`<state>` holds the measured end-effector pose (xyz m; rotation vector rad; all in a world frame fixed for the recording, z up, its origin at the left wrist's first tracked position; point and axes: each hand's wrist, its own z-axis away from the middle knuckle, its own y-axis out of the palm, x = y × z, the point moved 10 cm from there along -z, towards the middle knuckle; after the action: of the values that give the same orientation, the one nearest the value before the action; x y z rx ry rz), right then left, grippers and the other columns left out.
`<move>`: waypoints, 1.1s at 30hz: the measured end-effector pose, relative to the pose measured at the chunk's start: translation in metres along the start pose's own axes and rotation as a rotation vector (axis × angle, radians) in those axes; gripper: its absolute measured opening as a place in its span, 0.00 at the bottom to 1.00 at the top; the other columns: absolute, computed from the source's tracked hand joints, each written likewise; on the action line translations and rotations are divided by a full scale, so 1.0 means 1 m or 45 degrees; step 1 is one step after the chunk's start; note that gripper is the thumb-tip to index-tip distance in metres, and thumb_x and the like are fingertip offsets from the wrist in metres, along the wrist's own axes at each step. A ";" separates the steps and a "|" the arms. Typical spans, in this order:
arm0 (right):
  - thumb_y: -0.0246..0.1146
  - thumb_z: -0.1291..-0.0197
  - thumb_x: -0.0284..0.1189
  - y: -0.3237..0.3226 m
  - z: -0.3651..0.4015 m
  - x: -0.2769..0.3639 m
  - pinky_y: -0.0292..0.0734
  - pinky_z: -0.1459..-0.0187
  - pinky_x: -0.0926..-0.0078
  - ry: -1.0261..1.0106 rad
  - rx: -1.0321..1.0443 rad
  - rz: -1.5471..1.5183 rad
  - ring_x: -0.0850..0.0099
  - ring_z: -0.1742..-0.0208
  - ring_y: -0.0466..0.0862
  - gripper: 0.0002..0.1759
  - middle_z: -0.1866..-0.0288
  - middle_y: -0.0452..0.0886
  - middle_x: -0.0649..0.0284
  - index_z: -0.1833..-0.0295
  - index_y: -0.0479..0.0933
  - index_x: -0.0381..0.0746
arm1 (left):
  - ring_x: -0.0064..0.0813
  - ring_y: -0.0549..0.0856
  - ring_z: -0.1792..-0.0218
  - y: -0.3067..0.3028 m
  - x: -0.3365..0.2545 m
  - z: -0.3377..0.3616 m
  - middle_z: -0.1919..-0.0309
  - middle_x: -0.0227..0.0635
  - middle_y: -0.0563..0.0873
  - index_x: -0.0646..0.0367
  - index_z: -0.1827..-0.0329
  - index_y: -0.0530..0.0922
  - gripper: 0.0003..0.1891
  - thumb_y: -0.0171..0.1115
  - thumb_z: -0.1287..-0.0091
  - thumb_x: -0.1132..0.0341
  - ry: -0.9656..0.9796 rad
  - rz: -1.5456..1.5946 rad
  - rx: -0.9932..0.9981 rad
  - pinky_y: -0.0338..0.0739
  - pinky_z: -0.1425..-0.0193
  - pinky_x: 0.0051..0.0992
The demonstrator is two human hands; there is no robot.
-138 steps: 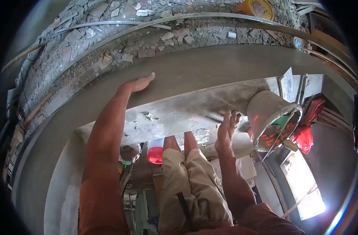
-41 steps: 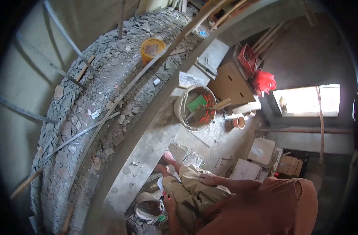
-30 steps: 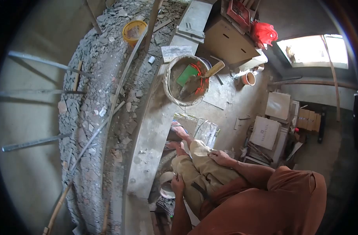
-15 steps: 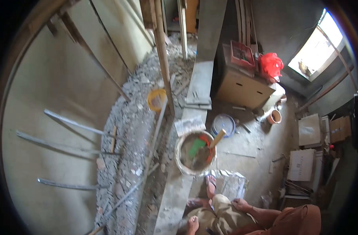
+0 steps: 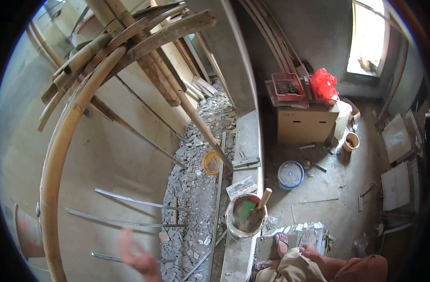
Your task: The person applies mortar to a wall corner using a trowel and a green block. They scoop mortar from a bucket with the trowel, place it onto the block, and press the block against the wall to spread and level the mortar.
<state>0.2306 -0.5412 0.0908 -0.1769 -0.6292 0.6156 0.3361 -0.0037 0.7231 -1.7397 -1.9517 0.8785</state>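
My left hand (image 5: 137, 254) is raised at the lower left, in front of the pale wall and the rubble. It is blurred, its fingers look apart, and I see nothing in it. My right hand (image 5: 310, 252) rests on my knee in khaki trousers (image 5: 290, 268), fingers curled in, with nothing visible in it. Ahead of my feet, a bucket (image 5: 230, 224) of grey mortar stands on the concrete ledge. Inside it are a green flat piece (image 5: 247, 210) and a tool with a wooden handle (image 5: 265, 198). Neither hand touches the bucket.
Bamboo scaffolding (image 5: 60, 155) rises on the left. Metal bars (image 5: 130, 219) jut above broken rubble (image 5: 189, 197), where a yellow bucket (image 5: 212, 162) sits. Right of the ledge are a blue-rimmed bucket (image 5: 290, 175), a cabinet (image 5: 302, 127) with a red crate (image 5: 288, 88), and stacked boxes (image 5: 394, 185).
The view has swung left and up, bringing the bamboo scaffolding into sight. My left hand has lifted from my lap out to the left. My right hand stays on my knee.
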 end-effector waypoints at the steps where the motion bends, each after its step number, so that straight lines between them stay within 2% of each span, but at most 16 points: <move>1: 0.62 0.39 0.39 -0.004 -0.001 -0.006 0.82 0.51 0.60 -0.013 -0.053 0.040 0.54 0.57 0.88 0.20 0.59 0.89 0.48 0.51 0.86 0.36 | 0.48 0.83 0.42 -0.035 0.000 -0.031 0.47 0.51 0.86 0.70 0.44 0.82 0.15 0.52 0.25 0.72 0.034 0.009 -0.162 0.74 0.33 0.43; 3: 0.63 0.40 0.39 -0.018 0.005 -0.005 0.82 0.49 0.58 -0.046 -0.101 -0.126 0.50 0.53 0.88 0.21 0.56 0.88 0.45 0.50 0.86 0.36 | 0.49 0.83 0.40 -0.093 0.005 -0.071 0.44 0.50 0.85 0.71 0.42 0.81 0.15 0.51 0.23 0.70 0.099 -0.238 -0.479 0.74 0.33 0.44; 5: 0.62 0.40 0.39 -0.033 0.003 -0.002 0.81 0.49 0.59 -0.086 -0.145 -0.080 0.51 0.53 0.88 0.21 0.55 0.88 0.45 0.49 0.86 0.36 | 0.49 0.81 0.38 -0.125 0.005 -0.105 0.41 0.48 0.84 0.68 0.40 0.80 0.16 0.51 0.22 0.69 0.188 -0.628 -0.568 0.72 0.32 0.45; 6: 0.62 0.40 0.39 -0.043 0.004 -0.002 0.81 0.48 0.60 -0.083 -0.180 -0.099 0.51 0.52 0.88 0.21 0.55 0.88 0.45 0.49 0.86 0.36 | 0.49 0.81 0.38 -0.133 0.022 -0.117 0.41 0.48 0.84 0.68 0.40 0.80 0.16 0.51 0.22 0.69 0.192 -0.618 -0.585 0.72 0.32 0.45; 8: 0.62 0.39 0.39 -0.049 0.012 -0.010 0.81 0.49 0.60 0.030 -0.172 -0.124 0.52 0.52 0.88 0.20 0.54 0.88 0.46 0.49 0.86 0.36 | 0.45 0.77 0.32 -0.141 0.072 -0.132 0.34 0.43 0.80 0.61 0.33 0.77 0.18 0.49 0.20 0.64 -0.008 -0.810 -0.507 0.66 0.26 0.44; 9: 0.62 0.39 0.39 -0.054 0.011 -0.006 0.81 0.49 0.60 0.004 -0.190 -0.136 0.52 0.52 0.88 0.20 0.54 0.88 0.46 0.49 0.86 0.36 | 0.45 0.77 0.32 -0.143 0.079 -0.132 0.34 0.43 0.80 0.61 0.33 0.77 0.18 0.49 0.20 0.64 -0.011 -0.800 -0.540 0.66 0.26 0.44; 11: 0.62 0.40 0.39 -0.064 -0.003 -0.018 0.81 0.49 0.60 0.026 -0.297 -0.145 0.53 0.53 0.88 0.20 0.56 0.88 0.45 0.51 0.86 0.36 | 0.43 0.71 0.27 -0.128 0.124 -0.132 0.26 0.38 0.73 0.52 0.24 0.69 0.24 0.48 0.20 0.57 -0.369 -1.123 -0.287 0.59 0.24 0.47; 12: 0.62 0.40 0.38 -0.070 0.001 -0.016 0.82 0.53 0.61 0.048 -0.301 -0.207 0.53 0.56 0.88 0.19 0.58 0.88 0.46 0.52 0.86 0.36 | 0.41 0.68 0.24 -0.125 0.139 -0.129 0.23 0.34 0.67 0.48 0.21 0.64 0.27 0.46 0.21 0.52 -0.369 -1.231 -0.229 0.55 0.22 0.47; 17: 0.61 0.40 0.35 -0.090 0.013 0.003 0.82 0.60 0.65 -0.101 -0.397 -0.244 0.59 0.61 0.89 0.17 0.62 0.89 0.50 0.52 0.87 0.36 | 0.39 0.68 0.25 -0.128 0.146 -0.133 0.24 0.34 0.69 0.49 0.21 0.65 0.28 0.47 0.21 0.52 -0.392 -1.211 -0.296 0.54 0.21 0.47; 19: 0.61 0.41 0.32 -0.091 0.020 -0.002 0.81 0.63 0.65 0.020 -0.444 -0.404 0.63 0.64 0.88 0.16 0.63 0.89 0.52 0.53 0.87 0.36 | 0.40 0.70 0.27 -0.129 0.145 -0.140 0.28 0.35 0.73 0.51 0.23 0.67 0.27 0.48 0.22 0.51 -0.443 -1.178 -0.259 0.54 0.21 0.48; 21: 0.61 0.41 0.30 -0.088 0.018 0.000 0.80 0.66 0.66 -0.042 -0.472 -0.400 0.66 0.68 0.86 0.14 0.67 0.88 0.55 0.55 0.87 0.35 | 0.39 0.71 0.29 -0.125 0.140 -0.146 0.30 0.35 0.74 0.51 0.24 0.67 0.27 0.49 0.22 0.51 -0.504 -1.216 -0.243 0.53 0.21 0.48; 23: 0.61 0.41 0.29 -0.079 0.013 -0.008 0.79 0.68 0.67 0.033 -0.450 -0.421 0.67 0.71 0.85 0.13 0.70 0.87 0.57 0.57 0.86 0.35 | 0.39 0.71 0.30 -0.120 0.141 -0.145 0.33 0.36 0.75 0.51 0.25 0.68 0.27 0.49 0.23 0.50 -0.567 -1.253 -0.224 0.52 0.21 0.49; 24: 0.61 0.40 0.30 -0.073 0.013 -0.010 0.78 0.70 0.68 0.027 -0.462 -0.609 0.68 0.73 0.85 0.12 0.72 0.86 0.58 0.59 0.87 0.36 | 0.38 0.71 0.31 -0.118 0.137 -0.145 0.34 0.36 0.75 0.51 0.25 0.67 0.27 0.50 0.23 0.50 -0.537 -1.267 -0.265 0.51 0.21 0.49; 27: 0.61 0.40 0.30 -0.061 -0.003 -0.016 0.78 0.71 0.68 0.026 -0.436 -0.537 0.69 0.73 0.85 0.12 0.72 0.86 0.59 0.59 0.87 0.36 | 0.36 0.69 0.30 -0.114 0.142 -0.146 0.33 0.36 0.73 0.49 0.24 0.65 0.28 0.50 0.23 0.50 -0.555 -1.256 -0.267 0.48 0.20 0.50; 28: 0.62 0.40 0.31 -0.062 -0.003 -0.011 0.78 0.71 0.68 -0.012 -0.501 -0.362 0.69 0.73 0.85 0.12 0.72 0.86 0.59 0.60 0.87 0.36 | 0.36 0.69 0.30 -0.113 0.141 -0.145 0.33 0.37 0.73 0.49 0.23 0.65 0.28 0.50 0.23 0.50 -0.540 -1.248 -0.262 0.48 0.20 0.50; 33: 0.61 0.40 0.32 -0.063 0.019 0.021 0.78 0.71 0.67 0.020 -0.405 -0.449 0.68 0.73 0.85 0.14 0.73 0.85 0.58 0.60 0.86 0.34 | 0.37 0.68 0.29 -0.113 0.135 -0.145 0.32 0.38 0.72 0.50 0.23 0.65 0.29 0.50 0.24 0.50 -0.533 -1.213 -0.246 0.47 0.20 0.50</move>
<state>0.2632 -0.5801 0.1370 -0.3583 -0.7213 0.1711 0.3247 0.1530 0.8882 -0.5111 -2.7843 0.7139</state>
